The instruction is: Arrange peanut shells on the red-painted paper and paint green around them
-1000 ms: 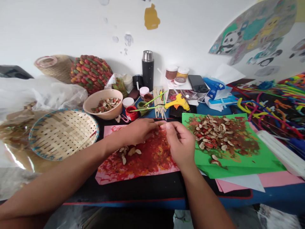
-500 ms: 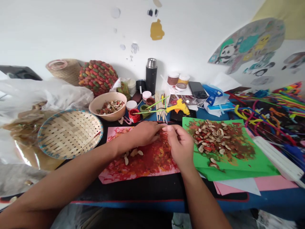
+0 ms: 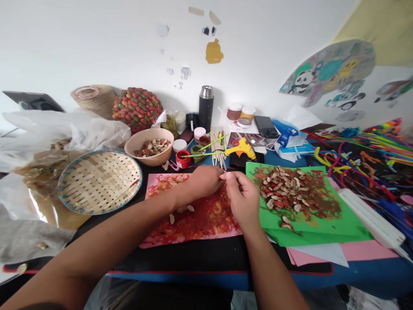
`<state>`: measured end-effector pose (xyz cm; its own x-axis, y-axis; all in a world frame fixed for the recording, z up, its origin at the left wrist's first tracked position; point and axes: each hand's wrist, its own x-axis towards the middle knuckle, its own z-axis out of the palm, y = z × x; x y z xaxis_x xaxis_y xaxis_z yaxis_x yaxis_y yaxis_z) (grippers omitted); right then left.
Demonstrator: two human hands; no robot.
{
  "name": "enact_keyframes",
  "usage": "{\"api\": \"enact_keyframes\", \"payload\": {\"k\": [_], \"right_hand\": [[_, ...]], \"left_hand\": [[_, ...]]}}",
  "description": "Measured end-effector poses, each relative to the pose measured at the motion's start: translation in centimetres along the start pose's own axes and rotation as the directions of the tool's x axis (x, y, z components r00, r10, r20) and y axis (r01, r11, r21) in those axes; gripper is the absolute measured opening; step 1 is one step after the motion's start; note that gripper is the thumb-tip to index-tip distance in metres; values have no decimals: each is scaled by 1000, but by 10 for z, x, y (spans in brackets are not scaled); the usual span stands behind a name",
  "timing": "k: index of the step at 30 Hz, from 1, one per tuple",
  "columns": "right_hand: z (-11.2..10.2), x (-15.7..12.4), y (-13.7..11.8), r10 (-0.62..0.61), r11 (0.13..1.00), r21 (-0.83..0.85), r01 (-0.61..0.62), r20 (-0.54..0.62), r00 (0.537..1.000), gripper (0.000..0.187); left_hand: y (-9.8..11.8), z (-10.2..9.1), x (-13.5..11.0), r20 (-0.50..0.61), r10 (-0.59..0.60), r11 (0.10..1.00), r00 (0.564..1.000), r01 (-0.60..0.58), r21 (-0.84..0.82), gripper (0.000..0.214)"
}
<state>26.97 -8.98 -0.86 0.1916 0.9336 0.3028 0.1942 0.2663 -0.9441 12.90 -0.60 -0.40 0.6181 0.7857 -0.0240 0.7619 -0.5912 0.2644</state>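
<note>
My left hand (image 3: 206, 180) is over the red-smeared pink sheet (image 3: 193, 226), its fingers curled downward and partly hidden behind its back. Thumb and forefinger of my right hand (image 3: 242, 193) are pinched together, touching or nearly touching the left fingers; whatever small thing is between them cannot be made out. A few bare peanut shells (image 3: 172, 219) lie on the pink sheet beside my left forearm, which partly covers them. To the right, a heap of peanut shells (image 3: 285, 187), some painted red, rests on a paint-stained green sheet (image 3: 351, 230).
Behind my hands are a yellow glue gun (image 3: 241, 148), wooden sticks (image 3: 215, 144), a red paint jar (image 3: 183, 160) and a black flask (image 3: 206, 107). Leftward stand a bowl (image 3: 148, 159) of shells and a woven tray (image 3: 97, 185). Colourful pipe cleaners (image 3: 348, 161) and a white power strip (image 3: 371, 217) lie right.
My left hand has curled in more, its fingers drawn down near the right fingertips. My right hand keeps its pinch. The whole view has shifted slightly, with the wall and table items appearing lower.
</note>
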Motion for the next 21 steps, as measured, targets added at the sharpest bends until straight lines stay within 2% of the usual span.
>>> {"api": "enact_keyframes", "payload": {"k": [5,8,13,21], "right_hand": [[0,-2,-1,8,1000,11,-8,3,1000,38],[1,-2,-3,10,1000,-8,-10,-2,1000,37],[1,-2,-5,1,999,-36,-2,-10,1000,38],[2,-3,-3,4,999,-40,-4,-3,1000,37]], "left_hand": [[-26,-32,-21,-29,-33,999,999,32,-30,24],[-45,-43,-39,11,4,1000,1000,-4,-20,19],[-54,-32,-57,140,85,990,987,-100,101,14],[-46,-20,-60,153,116,978,981,-140,152,18]]}}
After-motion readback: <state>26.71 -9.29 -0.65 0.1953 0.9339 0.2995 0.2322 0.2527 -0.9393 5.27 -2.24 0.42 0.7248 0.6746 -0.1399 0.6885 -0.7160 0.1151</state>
